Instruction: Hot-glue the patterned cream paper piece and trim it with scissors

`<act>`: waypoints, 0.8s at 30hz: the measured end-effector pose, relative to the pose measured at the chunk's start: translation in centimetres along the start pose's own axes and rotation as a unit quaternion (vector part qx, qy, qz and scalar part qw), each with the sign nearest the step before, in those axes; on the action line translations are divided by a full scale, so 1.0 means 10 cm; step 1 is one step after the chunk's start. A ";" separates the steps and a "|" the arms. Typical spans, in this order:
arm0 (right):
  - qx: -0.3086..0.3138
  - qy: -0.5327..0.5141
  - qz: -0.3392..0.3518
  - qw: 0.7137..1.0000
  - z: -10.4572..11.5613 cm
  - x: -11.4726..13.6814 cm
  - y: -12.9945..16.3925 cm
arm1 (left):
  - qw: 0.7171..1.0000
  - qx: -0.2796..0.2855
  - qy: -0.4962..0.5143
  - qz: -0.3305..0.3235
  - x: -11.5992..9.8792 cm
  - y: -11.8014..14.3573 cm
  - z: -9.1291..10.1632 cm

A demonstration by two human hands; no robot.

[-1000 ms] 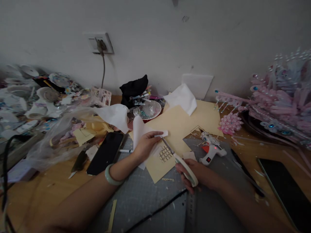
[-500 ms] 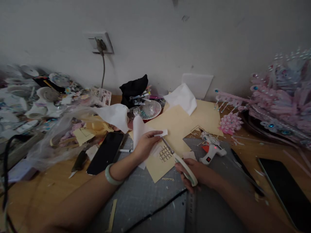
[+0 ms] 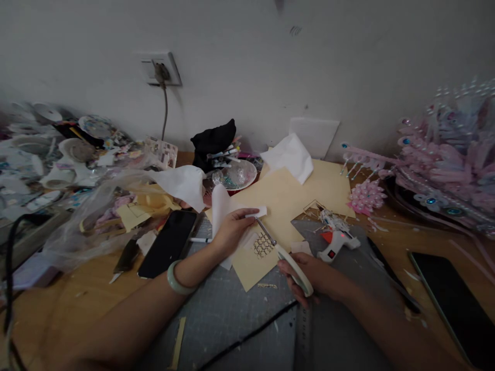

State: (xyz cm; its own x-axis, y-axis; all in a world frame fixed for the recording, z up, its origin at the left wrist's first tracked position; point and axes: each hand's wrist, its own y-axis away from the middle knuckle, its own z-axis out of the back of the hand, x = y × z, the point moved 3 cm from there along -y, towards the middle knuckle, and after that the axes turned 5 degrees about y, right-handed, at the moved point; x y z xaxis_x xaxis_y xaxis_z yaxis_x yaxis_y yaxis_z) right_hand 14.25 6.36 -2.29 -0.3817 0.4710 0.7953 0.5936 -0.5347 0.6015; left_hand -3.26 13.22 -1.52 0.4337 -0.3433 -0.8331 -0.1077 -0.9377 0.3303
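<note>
My left hand [image 3: 231, 230], with a pale green bangle [image 3: 176, 281] on the wrist, pinches a thin white sheet [image 3: 221, 206] at its edge. My right hand [image 3: 312, 275] grips light-handled scissors [image 3: 288, 259], whose blades point up-left to the white sheet just by my left fingertips. Under the blades lies a cream paper [image 3: 251, 265] with a cut-out lattice pattern [image 3: 263, 245]. Both hands work above a grey cutting mat [image 3: 228, 309].
A white glue gun [image 3: 337, 239] stands right of the scissors. A black phone [image 3: 168, 243] lies to the left and a dark tablet [image 3: 456, 301] at the right edge. Pink beaded ornaments [image 3: 444, 159], a glass bowl [image 3: 234, 176], cream sheets [image 3: 301, 193] and heaped craft clutter [image 3: 62, 165] crowd the wooden table.
My right hand and the scissors have crept slightly up and left. My left hand keeps its hold on the white sheet.
</note>
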 end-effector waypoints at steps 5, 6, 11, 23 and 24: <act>-0.008 0.010 -0.008 1.000 0.00 0.05 0.03 | 1.000 0.004 0.008 0.006 0.00 0.00 -0.01; -0.010 0.010 -0.009 1.000 -0.01 0.06 0.04 | 1.000 0.002 0.008 0.007 0.00 0.01 -0.01; -0.012 0.036 -0.008 0.999 -0.05 0.07 0.06 | 1.000 -0.022 0.021 -0.004 -0.03 0.02 -0.02; -0.038 -0.052 0.024 0.998 -0.10 0.18 0.11 | 0.998 -0.030 0.042 -0.020 -0.03 0.00 0.00; -0.045 -0.031 0.021 0.998 -0.11 0.18 0.10 | 0.999 -0.030 0.038 -0.019 -0.03 0.00 0.00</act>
State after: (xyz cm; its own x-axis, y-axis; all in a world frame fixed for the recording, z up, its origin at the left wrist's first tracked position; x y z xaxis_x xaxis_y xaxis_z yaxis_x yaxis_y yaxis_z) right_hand 13.42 5.89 -0.18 -0.3123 0.4877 0.8153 0.5406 -0.6145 0.5746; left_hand -3.39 13.29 -1.26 0.5036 -0.3006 -0.8099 -0.0366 -0.9441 0.3276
